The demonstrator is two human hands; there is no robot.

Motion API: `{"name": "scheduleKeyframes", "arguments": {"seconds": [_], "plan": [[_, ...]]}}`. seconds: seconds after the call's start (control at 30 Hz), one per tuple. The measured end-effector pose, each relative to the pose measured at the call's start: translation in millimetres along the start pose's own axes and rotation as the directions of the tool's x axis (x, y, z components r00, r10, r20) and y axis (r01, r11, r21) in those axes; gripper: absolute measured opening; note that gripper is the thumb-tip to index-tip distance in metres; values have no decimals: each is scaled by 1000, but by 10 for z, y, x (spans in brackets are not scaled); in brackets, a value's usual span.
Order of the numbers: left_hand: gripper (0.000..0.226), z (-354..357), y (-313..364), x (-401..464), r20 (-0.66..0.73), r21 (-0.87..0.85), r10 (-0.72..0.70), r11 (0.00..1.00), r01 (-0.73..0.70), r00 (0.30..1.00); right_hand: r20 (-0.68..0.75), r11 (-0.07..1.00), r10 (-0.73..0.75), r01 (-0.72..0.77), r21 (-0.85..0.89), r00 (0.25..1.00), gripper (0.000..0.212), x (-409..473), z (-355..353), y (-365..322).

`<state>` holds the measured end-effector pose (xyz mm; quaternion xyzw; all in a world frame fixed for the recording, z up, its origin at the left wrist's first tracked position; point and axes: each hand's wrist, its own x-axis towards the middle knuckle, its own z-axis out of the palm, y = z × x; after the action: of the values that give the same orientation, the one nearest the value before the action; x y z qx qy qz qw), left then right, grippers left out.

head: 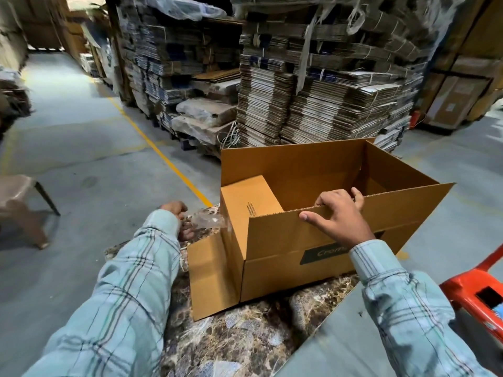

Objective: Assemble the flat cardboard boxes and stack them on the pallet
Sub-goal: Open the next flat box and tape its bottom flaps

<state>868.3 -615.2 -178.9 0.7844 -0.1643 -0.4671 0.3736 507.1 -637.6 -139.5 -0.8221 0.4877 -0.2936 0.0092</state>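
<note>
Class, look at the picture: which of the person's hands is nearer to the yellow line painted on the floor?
Left. The left hand hovers just beside the near end of the yellow line, by the box's open end. The right hand grips the cardboard box rim, farther right.

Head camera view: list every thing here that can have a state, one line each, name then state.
cardboard box: opened up, top flaps raised, resting on the patterned surface.
left end flap: folded inward.
outer side flap: hanging open.
right hand: fingers hooked over the near flap's edge.
left hand: on crinkled clear plastic; grip unclear.
flat box stacks: folded, bundled.
</note>
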Motion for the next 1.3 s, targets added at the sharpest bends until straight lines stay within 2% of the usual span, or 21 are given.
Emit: {"name": "scheduleKeyframes", "arguments": {"seconds": [0.03,0.07,0.1,0.13,0.17,0.2,0.23,0.27,0.3,0.37,0.4,0.47,0.5,0.53,0.6,0.67,0.73,0.83,1.0,1.2,1.3], "plan": [[25,78,49,37,-55,103,65,993,-59,996,9,1000,3,-3,-4,1000,49,-11,-6,21],[34,207,95,98,-242,256,191,958,-127,951,13,1000,1,-1,-6,1000,50,-23,-8,35],[39,312,139,28,-397,332,348,917,-221,849,11,1000,-8,8,0,1000,50,-27,0,18],[40,498,188,-82,-443,357,513,853,-381,735,11,1000,-10,10,1,1000,48,-30,-1,14],[40,724,259,-230,-303,452,723,683,-574,621,14,1000,-7,7,-3,1000,46,-30,-6,18],[42,940,352,-358,18,528,865,418,-739,502,18,1000,-5,5,-4,1000,44,-28,-10,15],[46,1141,399,-421,358,556,846,148,-818,396,21,1000,-7,7,-5,1000,42,-29,-20,5],[50,1333,481,-471,609,556,711,-68,-828,351,17,1000,-18,18,-12,1000,40,-31,-32,-6],[53,1513,529,-492,752,548,551,-219,-808,361,10,999,-32,32,-20,999,37,-33,-44,-17],[53,1788,598,-464,843,528,313,-327,-783,438,3,997,-72,72,-19,997,33,-50,-60,-57],[52,1865,609,-429,848,529,259,-367,-765,462,11,995,-96,97,-13,995,36,-60,-60,-79],[51,1845,624,-358,844,534,231,-455,-712,485,43,990,-141,141,-15,989,42,-78,-52,-114],[49,1763,655,-348,848,528,267,-503,-685,458,53,988,-149,151,-22,987,43,-77,-50,-117],[46,1663,696,-354,864,504,334,-551,-665,377,52,989,-146,147,-31,988,40,-64,-50,-107],[51,1436,786,-389,851,453,516,-622,-638,101,24,992,-117,118,-45,993,28,-26,-65,-56],[70,1180,861,-411,744,484,662,-629,-608,-92,-43,995,-93,91,-52,995,19,23,-118,27],[74,905,903,-399,589,600,791,-564,-567,-163,-96,996,-77,71,-61,992,15,109,-202,97],[76,636,885,-547,392,766,911,-400,-503,-127,-130,995,-76,67,-74,989,14,273,-295,121],[77,467,921,-840,170,876,985,-164,-454,-27,-131,993,-91,79,-88,987,12,540,-441,114],[71,529,1128,-1173,77,964,994,-54,-261,79,-90,987,-62,47,-157,994,15,875,-660,147],[64,536,1245,-1285,70,983,996,-60,-172,50,-131,985,-65,42,-170,989,15,1043,-781,132]]}}
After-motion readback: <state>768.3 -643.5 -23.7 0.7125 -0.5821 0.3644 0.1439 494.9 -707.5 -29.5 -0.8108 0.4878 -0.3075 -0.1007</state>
